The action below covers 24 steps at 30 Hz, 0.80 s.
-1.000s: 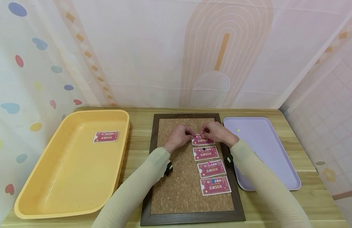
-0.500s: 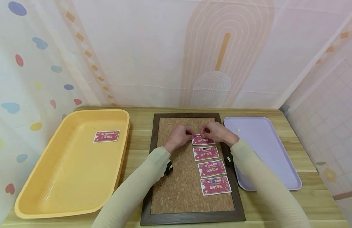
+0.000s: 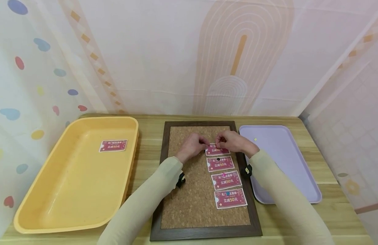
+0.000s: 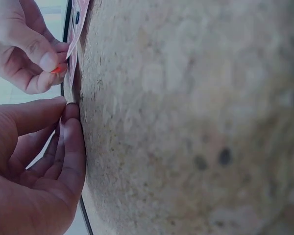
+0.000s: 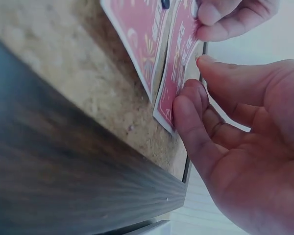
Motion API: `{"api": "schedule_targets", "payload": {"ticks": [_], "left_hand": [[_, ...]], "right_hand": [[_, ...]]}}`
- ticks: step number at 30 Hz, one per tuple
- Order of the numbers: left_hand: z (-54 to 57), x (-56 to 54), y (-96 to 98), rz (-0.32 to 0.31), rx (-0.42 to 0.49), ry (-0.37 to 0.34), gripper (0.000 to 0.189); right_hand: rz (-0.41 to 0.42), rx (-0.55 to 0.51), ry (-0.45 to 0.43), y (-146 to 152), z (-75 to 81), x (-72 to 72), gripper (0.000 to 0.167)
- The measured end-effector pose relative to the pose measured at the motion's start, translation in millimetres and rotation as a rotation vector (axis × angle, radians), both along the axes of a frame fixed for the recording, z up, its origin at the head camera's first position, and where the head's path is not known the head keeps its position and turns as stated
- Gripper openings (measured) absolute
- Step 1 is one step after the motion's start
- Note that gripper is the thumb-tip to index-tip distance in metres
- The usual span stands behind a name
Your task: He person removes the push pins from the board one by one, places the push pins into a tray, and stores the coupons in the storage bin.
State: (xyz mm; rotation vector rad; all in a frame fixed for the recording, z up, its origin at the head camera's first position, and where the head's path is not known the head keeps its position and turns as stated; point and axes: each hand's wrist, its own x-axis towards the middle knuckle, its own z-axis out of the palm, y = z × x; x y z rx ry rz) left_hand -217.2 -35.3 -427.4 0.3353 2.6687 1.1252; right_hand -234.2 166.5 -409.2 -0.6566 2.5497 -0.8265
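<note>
On a cork board (image 3: 189, 204) with a dark wooden frame, my left hand (image 3: 192, 147) pinches the left edge of the topmost red coupon (image 3: 218, 151). My right hand (image 3: 234, 141) is over that coupon's upper right part, its fingertips against the paper. Between its thumb and finger shows the small orange head of a push pin (image 4: 56, 70). Below, a black pin (image 3: 218, 159) marks one coupon (image 3: 220, 164), a pink pin (image 3: 224, 175) another coupon (image 3: 227, 182), and a blue pin (image 3: 227, 193) the lowest coupon (image 3: 231, 200).
To the left stands a deep yellow tray (image 3: 75, 190) with one loose red coupon (image 3: 113, 145) in it. A shallow lilac tray (image 3: 281, 146) lies right of the board, with a small yellow pin (image 3: 255, 139) in it. A patterned curtain (image 3: 158, 61) hangs behind the wooden table.
The hands keep almost the same place over the topmost coupon. The right wrist has shifted very slightly to the right, and the head view has moved a touch.
</note>
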Motion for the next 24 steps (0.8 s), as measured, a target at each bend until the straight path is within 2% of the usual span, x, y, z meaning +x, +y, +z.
{"api": "schedule_targets", "payload": {"ticks": [4,10,15,18,24], "left_hand": [[1.7,-0.5,-0.9,0.006,0.0,0.0,0.011],[9.1,-0.7,-4.0,0.019,0.05,-0.01,0.011],[16.8,-0.1,-7.6,0.023,0.066,0.043,0.008],[22.7,1.1,-10.0,0.004,0.086,0.079,0.008],[35.5,5.5,-21.6,-0.031,0.178,0.113,0.01]], "right_hand": [[-0.012,-0.055,0.042,3.4,4.2,4.4,0.01],[-0.058,-0.163,0.117,12.1,13.0,10.3,0.008],[-0.102,-0.208,0.149,16.6,21.5,16.0,0.005],[-0.118,-0.218,0.172,18.2,25.3,19.1,0.006],[-0.145,-0.241,0.224,20.2,30.9,26.3,0.008]]}}
